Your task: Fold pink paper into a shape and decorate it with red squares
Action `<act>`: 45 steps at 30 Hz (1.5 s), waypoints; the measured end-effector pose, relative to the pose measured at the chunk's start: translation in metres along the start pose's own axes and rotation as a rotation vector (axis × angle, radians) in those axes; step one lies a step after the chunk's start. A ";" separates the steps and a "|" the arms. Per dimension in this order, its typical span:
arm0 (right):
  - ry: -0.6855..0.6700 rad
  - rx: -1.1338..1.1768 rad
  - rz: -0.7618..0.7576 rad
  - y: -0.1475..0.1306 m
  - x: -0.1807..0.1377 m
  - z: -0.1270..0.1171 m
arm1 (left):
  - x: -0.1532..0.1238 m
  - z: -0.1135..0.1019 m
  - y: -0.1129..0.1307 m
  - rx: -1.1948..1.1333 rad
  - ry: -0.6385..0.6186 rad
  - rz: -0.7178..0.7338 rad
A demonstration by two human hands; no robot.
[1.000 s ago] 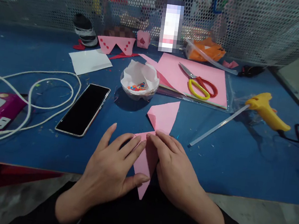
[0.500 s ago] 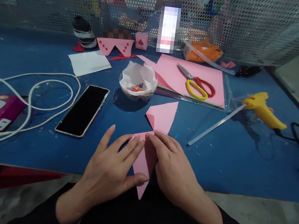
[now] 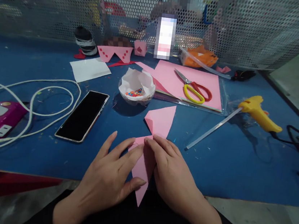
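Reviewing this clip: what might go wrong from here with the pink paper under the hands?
The folded pink paper has its lower tip past the table's front edge, so it could get bent against the body.

The left hand and right hand both touch it near its narrow waist; uneven pressure might crease or tear it there.
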State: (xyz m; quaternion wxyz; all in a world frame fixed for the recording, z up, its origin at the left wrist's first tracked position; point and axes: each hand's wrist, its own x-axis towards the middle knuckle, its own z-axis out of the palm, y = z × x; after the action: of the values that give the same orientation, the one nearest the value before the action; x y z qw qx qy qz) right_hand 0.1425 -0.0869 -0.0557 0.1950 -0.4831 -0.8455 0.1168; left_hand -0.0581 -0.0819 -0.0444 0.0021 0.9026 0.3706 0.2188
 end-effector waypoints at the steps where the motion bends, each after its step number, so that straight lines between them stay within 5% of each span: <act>1: -0.003 0.001 0.001 0.000 0.000 0.000 | 0.000 0.000 0.000 0.007 0.001 0.009; 18: 0.014 -0.027 0.032 0.000 0.003 0.006 | -0.005 0.008 0.001 0.018 0.111 0.031; 25: 0.037 -0.016 0.021 0.000 0.001 0.004 | -0.013 0.000 -0.011 -0.093 0.076 -0.175; 34: 0.023 -0.069 0.015 0.000 0.002 0.006 | -0.009 0.013 -0.001 -0.007 0.129 -0.167; 41: 0.013 -0.032 0.018 -0.001 0.000 0.003 | -0.003 0.001 -0.005 -0.084 0.020 -0.203; 45: 0.115 0.053 0.025 0.000 -0.002 0.002 | 0.000 -0.003 -0.003 -0.106 0.022 -0.207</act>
State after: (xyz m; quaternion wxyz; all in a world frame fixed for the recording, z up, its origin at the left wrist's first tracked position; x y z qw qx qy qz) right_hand 0.1425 -0.0882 -0.0578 0.2545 -0.4943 -0.8234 0.1136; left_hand -0.0615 -0.0798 -0.0418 0.0687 0.8556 0.4499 0.2465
